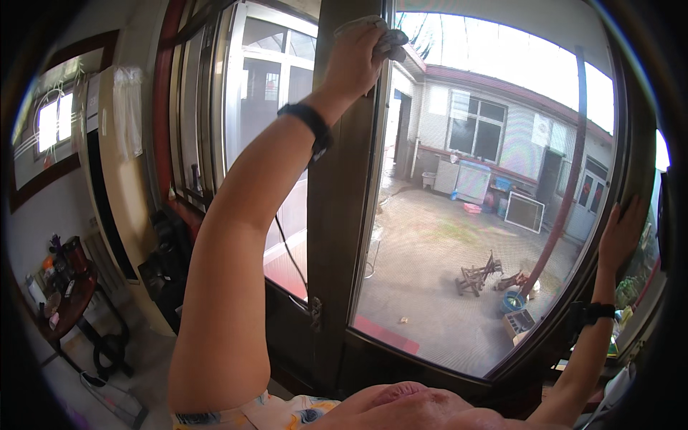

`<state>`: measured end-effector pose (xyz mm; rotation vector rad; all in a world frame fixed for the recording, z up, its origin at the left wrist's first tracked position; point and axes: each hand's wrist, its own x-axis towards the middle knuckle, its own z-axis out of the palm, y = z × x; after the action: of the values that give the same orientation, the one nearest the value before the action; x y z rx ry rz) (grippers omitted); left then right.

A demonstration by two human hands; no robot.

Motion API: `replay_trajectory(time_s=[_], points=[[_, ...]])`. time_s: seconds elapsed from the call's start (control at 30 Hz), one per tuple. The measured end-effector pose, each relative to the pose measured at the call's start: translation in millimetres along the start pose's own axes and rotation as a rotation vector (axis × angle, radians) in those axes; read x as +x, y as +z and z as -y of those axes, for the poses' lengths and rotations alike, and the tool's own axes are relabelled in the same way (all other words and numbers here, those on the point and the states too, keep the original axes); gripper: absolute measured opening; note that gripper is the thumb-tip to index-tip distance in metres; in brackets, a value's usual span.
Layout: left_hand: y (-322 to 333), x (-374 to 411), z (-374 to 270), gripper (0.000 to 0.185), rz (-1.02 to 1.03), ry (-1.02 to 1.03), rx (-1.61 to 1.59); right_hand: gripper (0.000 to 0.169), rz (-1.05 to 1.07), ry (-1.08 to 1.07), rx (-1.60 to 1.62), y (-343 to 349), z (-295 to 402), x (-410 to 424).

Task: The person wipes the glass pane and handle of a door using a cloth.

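My left hand (355,62) is raised high and closed around a crumpled greyish cloth (395,44). It holds the cloth against the upper part of a dark upright frame member (344,177), beside the edge of a large mesh-screened panel (430,258). Low on that same upright, a metal latch fitting (316,314) is visible. Off to the right, my right hand (621,236) lies against the dark right-hand side of the frame (626,161), thumb apart from the fingers and nothing held. Both wrists carry black bands.
Left of the upright, a dark cable (290,250) hangs in front of a white-framed window (269,64). A round side table (80,290) bears bottles and small items. Through the mesh, a yard shows a wooden stand (478,274), a blue basin (513,302) and a leaning pole (564,215).
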<state>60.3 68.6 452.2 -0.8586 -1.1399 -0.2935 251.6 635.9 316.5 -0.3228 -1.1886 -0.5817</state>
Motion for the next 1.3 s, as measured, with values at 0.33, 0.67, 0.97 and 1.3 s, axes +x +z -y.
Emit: replay_trajectory(time_s=[0.33, 0.67, 0.97, 1.3], points=[[52, 62, 53, 0.012, 0.045, -0.544, -1.266, 0.054, -0.035, -0.059, 0.020, 2, -4, 1], [38, 126, 41, 0.014, 0.119, -0.228, -0.075, 0.056, 0.049, -0.061, 0.020, -18, -2, 4], [69, 172, 100, 0.030, 0.056, -0.209, 0.301, 0.056, 0.069, -0.082, 0.008, -20, -1, -1], [38, 153, 92, 0.031, 0.243, -0.299, 0.120, 0.054, 0.077, -0.103, -0.041, -16, -6, -2]])
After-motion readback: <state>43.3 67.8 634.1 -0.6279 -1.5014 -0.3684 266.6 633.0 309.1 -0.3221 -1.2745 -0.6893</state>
